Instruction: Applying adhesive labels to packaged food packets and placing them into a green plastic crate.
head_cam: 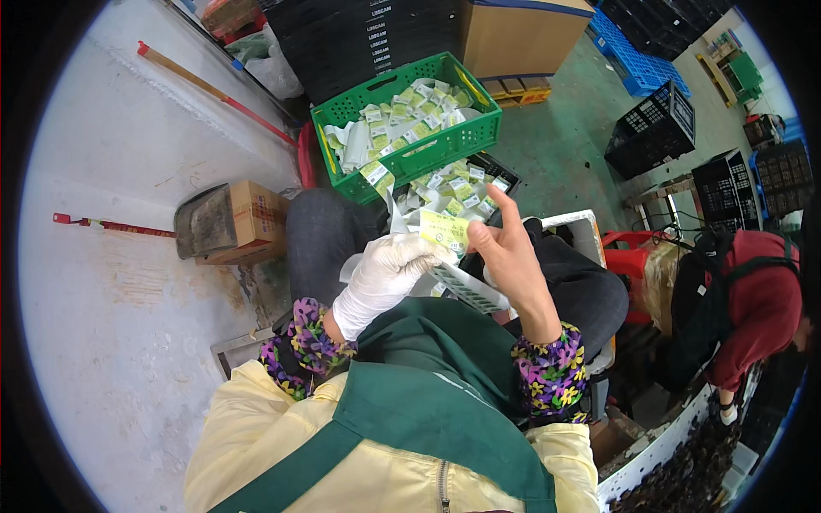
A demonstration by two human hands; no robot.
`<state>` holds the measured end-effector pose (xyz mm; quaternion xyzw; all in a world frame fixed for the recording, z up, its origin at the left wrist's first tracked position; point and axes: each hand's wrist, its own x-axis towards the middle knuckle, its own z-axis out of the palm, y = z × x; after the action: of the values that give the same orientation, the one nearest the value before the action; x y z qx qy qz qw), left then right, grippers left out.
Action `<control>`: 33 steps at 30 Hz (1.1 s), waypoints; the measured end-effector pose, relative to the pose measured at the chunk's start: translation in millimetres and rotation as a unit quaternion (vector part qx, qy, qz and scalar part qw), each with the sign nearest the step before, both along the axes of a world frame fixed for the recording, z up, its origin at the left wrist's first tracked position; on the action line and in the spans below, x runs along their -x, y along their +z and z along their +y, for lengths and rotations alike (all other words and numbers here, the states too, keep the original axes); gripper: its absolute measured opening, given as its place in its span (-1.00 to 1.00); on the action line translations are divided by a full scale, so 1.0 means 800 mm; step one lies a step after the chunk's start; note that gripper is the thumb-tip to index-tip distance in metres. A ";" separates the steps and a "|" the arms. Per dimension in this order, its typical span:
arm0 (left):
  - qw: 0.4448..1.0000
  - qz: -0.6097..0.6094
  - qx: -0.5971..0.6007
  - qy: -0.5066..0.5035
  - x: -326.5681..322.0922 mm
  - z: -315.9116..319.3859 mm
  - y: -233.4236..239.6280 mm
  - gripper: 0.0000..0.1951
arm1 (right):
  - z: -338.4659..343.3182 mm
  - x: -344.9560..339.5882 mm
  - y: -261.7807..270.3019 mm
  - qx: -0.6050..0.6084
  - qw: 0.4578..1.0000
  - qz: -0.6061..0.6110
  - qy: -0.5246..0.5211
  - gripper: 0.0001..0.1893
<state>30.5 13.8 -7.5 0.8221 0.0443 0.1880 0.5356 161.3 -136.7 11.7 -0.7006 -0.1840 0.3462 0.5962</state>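
My left hand point(391, 266), in a white glove, grips a white plastic bag point(397, 221) in front of my lap. A yellow-green printed label point(442, 229) shows above its fingers. Below that hand, a pale strip with rows of dark printed patches point(468, 288) slants down to the right. My bare right hand point(513, 260) is at the label's right edge, thumb against or very near it and index finger stretched upward. Its other fingers are partly hidden, so I cannot tell whether it pinches anything. Another labelled end point(377, 174) sticks up beyond my left hand.
A green crate point(417, 151) full of labelled white bags stands ahead. Nearer is a black crate point(500, 168) with more. A wall point(115, 269), dustpan point(205, 221) and cardboard box point(263, 218) are left. At right are a white foam box point(567, 221) and a person in red point(763, 288).
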 end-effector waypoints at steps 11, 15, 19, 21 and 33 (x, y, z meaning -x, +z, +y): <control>0.989 0.093 -0.019 -0.116 0.008 -0.004 -0.018 -0.88 | 0.013 -0.045 0.013 -0.147 0.970 0.009 -0.194 -0.36; 0.994 0.099 0.026 -0.029 0.010 0.000 -0.014 -0.87 | -0.002 -0.028 -0.008 -0.108 0.972 -0.041 -0.205 -0.76; 0.995 0.082 0.050 0.021 0.008 0.003 -0.012 -0.87 | -0.003 0.005 -0.010 -0.086 0.989 -0.019 -0.118 -0.87; 0.995 0.073 0.061 0.030 0.006 0.003 -0.010 -0.86 | 0.003 0.012 -0.017 -0.078 0.992 -0.021 -0.093 -0.86; 0.997 0.046 0.040 0.049 0.010 0.001 -0.003 -0.85 | 0.011 0.002 -0.032 0.076 0.978 -0.166 -0.097 -0.71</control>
<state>22.5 14.4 -10.0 0.8046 0.1169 0.1740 0.5556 159.4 -128.3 -13.9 -0.8059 -0.1850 0.1782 0.5334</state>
